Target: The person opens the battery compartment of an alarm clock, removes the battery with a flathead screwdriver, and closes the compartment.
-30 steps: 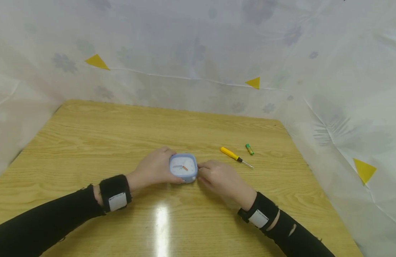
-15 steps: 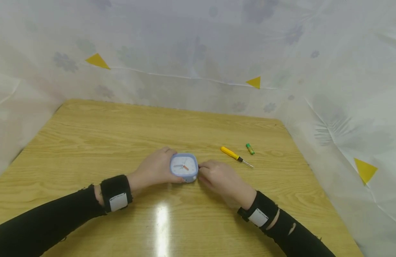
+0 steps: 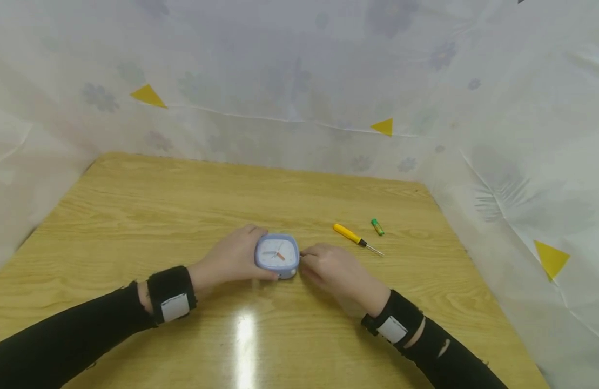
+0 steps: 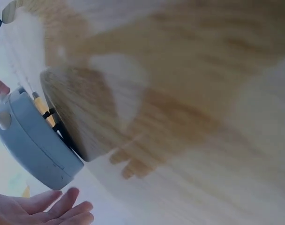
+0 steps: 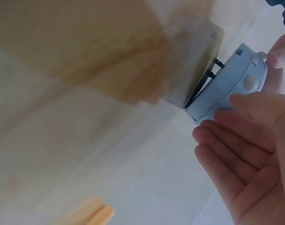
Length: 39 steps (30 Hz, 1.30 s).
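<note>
A pale blue alarm clock (image 3: 280,255) with a white face and an orange hand is held face up above the wooden table. My left hand (image 3: 233,254) grips its left side, thumb at the front edge. At its right side, my right hand (image 3: 333,267) pinches with thumb and index finger; exactly what lies between those fingertips is hidden. In the right wrist view, the clock's casing (image 5: 222,86) is tilted, and a round white button (image 5: 251,83) shows on it. Small dark knobs (image 4: 49,114) stick out from its underside in the left wrist view.
On the table (image 3: 182,189), to the right of the hands, lies a yellow-handled screwdriver (image 3: 349,233). A small green battery (image 3: 377,227) lies just beyond it. White floral sheeting (image 3: 280,65) stands behind the table and along both sides.
The clock and my left hand have shifted very slightly left since half a second ago. My right hand stays at the clock's right side; screwdriver and battery have not moved.
</note>
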Tool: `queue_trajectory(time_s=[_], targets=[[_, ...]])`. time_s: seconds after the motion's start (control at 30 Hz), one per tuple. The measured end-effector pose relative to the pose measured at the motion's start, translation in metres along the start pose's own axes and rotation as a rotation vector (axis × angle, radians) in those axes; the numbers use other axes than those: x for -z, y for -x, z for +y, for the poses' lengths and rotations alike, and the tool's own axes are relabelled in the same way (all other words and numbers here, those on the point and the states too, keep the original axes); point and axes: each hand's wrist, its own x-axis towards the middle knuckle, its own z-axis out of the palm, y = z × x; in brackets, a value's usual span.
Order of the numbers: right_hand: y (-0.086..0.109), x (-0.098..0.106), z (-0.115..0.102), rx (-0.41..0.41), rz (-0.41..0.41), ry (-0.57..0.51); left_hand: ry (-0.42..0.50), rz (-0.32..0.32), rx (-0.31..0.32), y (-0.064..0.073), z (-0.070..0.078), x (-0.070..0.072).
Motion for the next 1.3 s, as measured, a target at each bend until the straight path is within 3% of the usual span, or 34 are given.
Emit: queue_trajectory(time_s=[0.13, 0.23, 0.3, 0.43, 0.57, 0.77, 0.93, 1.3], targets=[[0.002, 0.004, 0.001, 0.032, 0.033, 0.0, -0.019, 0.016, -0.015, 0.005, 0.002, 0.006], [0.002, 0.007, 0.001, 0.069, 0.076, 0.04, -0.121, 0.042, -0.053, 0.011, 0.008, 0.016], [0.001, 0.01, 0.0, 0.089, 0.101, 0.069, -0.218, 0.068, -0.107, 0.016, 0.013, 0.022], [-0.001, 0.015, -0.005, 0.125, 0.117, 0.103, -0.425, 0.147, -0.281, 0.028, 0.02, 0.025], [-0.003, 0.017, -0.011, 0.148, 0.112, 0.131, -0.513, 0.196, -0.387, 0.037, 0.019, 0.018], [-0.002, 0.011, -0.015, 0.137, 0.036, 0.192, -0.565, 0.208, -0.455, 0.039, 0.015, 0.003], [-0.002, 0.009, -0.016, 0.127, 0.008, 0.215, -0.68, 0.284, -0.52, 0.037, 0.014, -0.005], [-0.007, 0.01, -0.019, 0.146, 0.027, 0.26, -0.707, 0.294, -0.529, 0.037, 0.015, -0.005]])
